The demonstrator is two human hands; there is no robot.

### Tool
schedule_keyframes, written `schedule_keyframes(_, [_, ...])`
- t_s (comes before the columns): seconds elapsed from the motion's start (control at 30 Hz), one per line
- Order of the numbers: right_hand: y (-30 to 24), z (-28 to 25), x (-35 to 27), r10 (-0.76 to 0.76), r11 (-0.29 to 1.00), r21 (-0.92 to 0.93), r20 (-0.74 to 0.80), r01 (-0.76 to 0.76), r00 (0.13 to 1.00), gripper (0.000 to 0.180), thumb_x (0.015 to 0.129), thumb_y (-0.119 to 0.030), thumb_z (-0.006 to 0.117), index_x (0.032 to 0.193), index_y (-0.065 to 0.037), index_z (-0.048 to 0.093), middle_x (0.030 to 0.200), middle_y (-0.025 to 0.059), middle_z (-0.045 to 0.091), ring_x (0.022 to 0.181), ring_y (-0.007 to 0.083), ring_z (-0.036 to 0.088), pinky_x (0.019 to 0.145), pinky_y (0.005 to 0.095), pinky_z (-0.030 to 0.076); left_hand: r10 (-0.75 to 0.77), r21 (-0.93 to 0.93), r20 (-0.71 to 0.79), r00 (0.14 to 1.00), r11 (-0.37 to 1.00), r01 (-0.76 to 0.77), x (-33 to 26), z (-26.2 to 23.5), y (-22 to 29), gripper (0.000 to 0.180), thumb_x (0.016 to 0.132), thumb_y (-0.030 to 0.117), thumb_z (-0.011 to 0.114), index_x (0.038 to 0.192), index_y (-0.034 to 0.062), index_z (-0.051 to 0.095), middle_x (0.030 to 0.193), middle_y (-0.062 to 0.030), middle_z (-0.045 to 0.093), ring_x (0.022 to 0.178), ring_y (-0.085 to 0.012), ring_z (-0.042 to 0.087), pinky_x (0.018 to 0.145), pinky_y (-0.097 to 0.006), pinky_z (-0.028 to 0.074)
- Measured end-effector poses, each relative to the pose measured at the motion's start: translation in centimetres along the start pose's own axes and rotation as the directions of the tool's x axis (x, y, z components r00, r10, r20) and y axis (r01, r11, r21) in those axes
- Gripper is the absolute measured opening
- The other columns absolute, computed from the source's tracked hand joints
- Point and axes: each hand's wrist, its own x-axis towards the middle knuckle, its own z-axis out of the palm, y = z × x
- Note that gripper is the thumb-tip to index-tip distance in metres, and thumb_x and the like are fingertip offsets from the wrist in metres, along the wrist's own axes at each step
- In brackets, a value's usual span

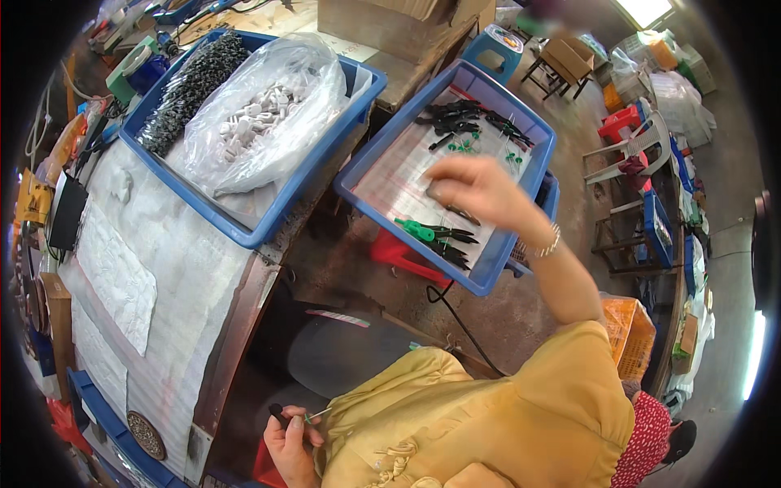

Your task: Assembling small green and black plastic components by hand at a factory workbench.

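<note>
Low in the view, my left hand is closed round a small black piece and a thin metal rod with a bit of green at its base. Over the blue tray on the right, my right hand is bent at the wrist, its fingers smeared by motion. Whether it holds anything is not clear. Beneath it lie black slender parts with thin metal rods and a green part. More black parts and several green-headed pins lie at the tray's far end.
On the worktable, a second blue tray holds a clear bag of white pieces and a heap of dark parts. A cardboard box stands behind. An orange crate and a white chair are to the right.
</note>
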Motion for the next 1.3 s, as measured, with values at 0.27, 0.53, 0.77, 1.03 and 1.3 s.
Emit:
schedule_keyframes(0.27, [10.5, -5.6, 4.6, -0.094, 0.799, -0.6, -0.087, 0.023, 0.992, 0.019, 0.08, -0.008, 0.057, 0.097, -0.004, 0.064, 0.1, 0.0119, 0.061, 0.094, 0.0286, 0.061, 0.081, 0.0371, 0.049, -0.019, -0.075, 0.109, 0.994, 0.997, 0.028, 1.1, 0.5, 0.0, 0.009, 0.089, 0.007, 0.056, 0.095, 0.0019, 0.06, 0.076, -0.0118, 0.063, 0.046, -0.0103, 0.051, 0.043, -0.019, 0.04])
schedule_keyframes(0.53, [13.7, -3.3, 9.0, -0.077, 0.494, -0.855, 0.138, 0.158, 0.987, 0.017, 0.077, -0.007, 0.056, 0.093, -0.003, 0.059, 0.096, 0.0142, 0.055, 0.092, 0.0319, 0.057, 0.08, 0.0411, 0.049, -0.004, -0.106, 0.078, 0.997, 0.994, 0.012, -0.1, 0.4, -0.4, 0.007, 0.089, 0.007, 0.058, 0.093, 0.0015, 0.061, 0.077, -0.0114, 0.064, 0.049, -0.0107, 0.054, 0.043, -0.02, 0.042])
schedule_keyframes(0.77, [3.6, -6.2, 5.3, 0.029, 0.987, 0.151, -0.539, 0.062, 0.842, 0.019, 0.092, -0.017, 0.056, 0.103, -0.002, 0.055, 0.091, 0.0063, 0.066, 0.073, 0.0104, 0.063, 0.063, 0.023, 0.05, 0.0, -0.185, 0.163, 0.987, 0.982, 0.031, 0.7, -0.9, -1.3, 0.013, 0.09, 0.004, 0.054, 0.1, -0.0017, 0.061, 0.077, -0.0116, 0.065, 0.052, -0.0099, 0.055, 0.049, -0.02, 0.044])
schedule_keyframes(1.03, [-9.4, 8.0, -3.0, -0.058, 0.859, 0.51, 0.191, -0.049, 0.98, 0.014, 0.081, 0.009, 0.061, 0.09, 0.0, 0.055, 0.102, 0.0151, 0.06, 0.081, 0.0205, 0.068, 0.064, 0.0247, 0.056, 0.033, -0.283, 0.23, 0.973, 0.958, 0.034, 1.1, -1.1, -1.2, 0.019, 0.09, -0.001, 0.05, 0.104, -0.0047, 0.061, 0.081, -0.0142, 0.067, 0.054, -0.0104, 0.056, 0.053, -0.022, 0.047])
schedule_keyframes(1.3, [-13.5, 22.2, -4.9, -0.104, 0.443, 0.609, 0.764, -0.658, 0.637, 0.014, 0.088, -0.002, 0.06, 0.101, -0.002, 0.054, 0.108, 0.0114, 0.061, 0.094, 0.0169, 0.065, 0.075, 0.0256, 0.054, 0.198, -0.53, 0.085, 0.977, 0.839, -0.124, -2.4, -4.0, -2.8, 0.015, 0.088, -0.002, 0.051, 0.098, -0.0042, 0.062, 0.084, -0.0182, 0.065, 0.054, -0.0165, 0.058, 0.052, -0.025, 0.049])
